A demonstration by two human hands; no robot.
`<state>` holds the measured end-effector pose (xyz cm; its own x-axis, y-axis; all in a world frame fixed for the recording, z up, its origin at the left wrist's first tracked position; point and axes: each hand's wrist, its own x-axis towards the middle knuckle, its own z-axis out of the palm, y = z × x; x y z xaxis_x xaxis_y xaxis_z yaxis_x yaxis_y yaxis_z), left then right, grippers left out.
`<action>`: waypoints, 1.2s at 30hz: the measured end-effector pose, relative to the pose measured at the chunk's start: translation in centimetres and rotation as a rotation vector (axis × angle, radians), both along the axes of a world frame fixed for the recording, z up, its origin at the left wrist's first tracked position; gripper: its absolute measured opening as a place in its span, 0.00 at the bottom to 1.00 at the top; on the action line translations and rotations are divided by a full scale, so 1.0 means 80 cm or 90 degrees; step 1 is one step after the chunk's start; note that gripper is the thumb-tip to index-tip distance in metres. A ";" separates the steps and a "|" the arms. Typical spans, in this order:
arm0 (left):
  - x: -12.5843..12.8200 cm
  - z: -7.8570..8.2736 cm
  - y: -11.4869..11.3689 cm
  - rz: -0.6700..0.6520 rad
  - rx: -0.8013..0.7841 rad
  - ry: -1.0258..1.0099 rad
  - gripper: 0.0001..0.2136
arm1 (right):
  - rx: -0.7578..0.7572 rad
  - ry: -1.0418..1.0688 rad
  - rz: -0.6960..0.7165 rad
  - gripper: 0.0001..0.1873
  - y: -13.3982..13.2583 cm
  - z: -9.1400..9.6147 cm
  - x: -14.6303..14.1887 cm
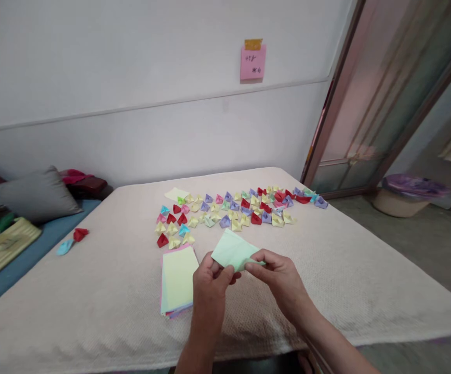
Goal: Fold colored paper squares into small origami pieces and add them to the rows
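While both hands are in front of the person, in the head view they hold together one light-green paper (231, 248), which is above the near part of the cloth-covered counter (350, 275). The left hand (210, 280) has its fingers closed on the lower left side of this paper, with the thumb upon its face. The right hand (278, 267) pinches the right side between the thumb and the bent fingers. The paper is folded, and one corner of it points away from the person. Just beside the left hand, on its left, lies a stack of paper sheets (178, 275), of which the top one is pale yellow. Beyond the hands there are many small folded pieces (224, 221) in several colours, placed in rather uneven rows. Well apart, at the left side of the counter, lie a red folded piece (80, 234) and a light-blue folded piece (65, 246), next to each other. On the wall (132, 52) a pink note (253, 65) is fixed with tape (253, 44)
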<state>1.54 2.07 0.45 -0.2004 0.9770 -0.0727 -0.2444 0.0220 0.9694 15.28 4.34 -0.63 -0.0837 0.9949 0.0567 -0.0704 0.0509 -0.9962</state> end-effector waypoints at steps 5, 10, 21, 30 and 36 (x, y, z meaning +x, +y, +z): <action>0.001 -0.006 0.000 -0.033 0.018 0.013 0.10 | -0.040 0.003 -0.076 0.13 -0.001 -0.006 -0.006; 0.002 -0.011 -0.001 -0.057 0.025 0.037 0.08 | -0.046 -0.011 -0.114 0.13 -0.002 -0.006 -0.010; 0.004 -0.012 -0.001 -0.059 0.015 0.043 0.11 | -0.020 -0.058 -0.136 0.12 -0.003 -0.002 -0.011; 0.010 -0.018 0.001 -0.031 0.010 0.038 0.11 | -0.025 -0.085 -0.126 0.11 -0.004 -0.006 -0.011; 0.012 -0.017 0.001 -0.015 0.004 0.037 0.11 | -0.026 -0.086 -0.127 0.10 -0.003 -0.005 -0.012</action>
<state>2.53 2.14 -0.94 -0.1806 0.9820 -0.0547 -0.1864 0.0204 0.9823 14.36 4.06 -1.04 0.1099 0.9938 0.0171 0.0707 0.0093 -0.9975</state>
